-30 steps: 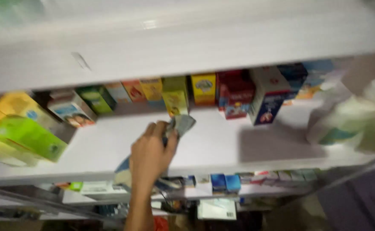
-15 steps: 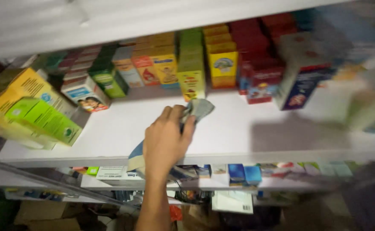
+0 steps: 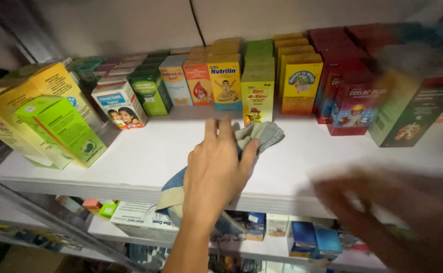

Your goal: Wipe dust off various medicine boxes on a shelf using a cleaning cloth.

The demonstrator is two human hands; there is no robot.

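My left hand [image 3: 215, 169] lies palm down on a blue-grey cloth [image 3: 265, 134], pressing it onto the white shelf [image 3: 145, 151]. One end of the cloth sticks out past my fingers toward the boxes. The other end hangs over the shelf's front edge. My right hand [image 3: 398, 217] is a blurred shape low at the right, in front of the shelf edge, fingers apart, with nothing seen in it.
Rows of small medicine boxes [image 3: 225, 81] in green, orange, yellow and red line the back of the shelf. Larger yellow and green boxes [image 3: 60, 126] lean at the left end. A lower shelf [image 3: 262, 247] holds more boxes. A metal frame bar [image 3: 55, 227] crosses the lower left.
The view has dropped and moved closer to the shelf. My left hand stays on the cloth at about the same spot. My right hand has come into view at the lower right.
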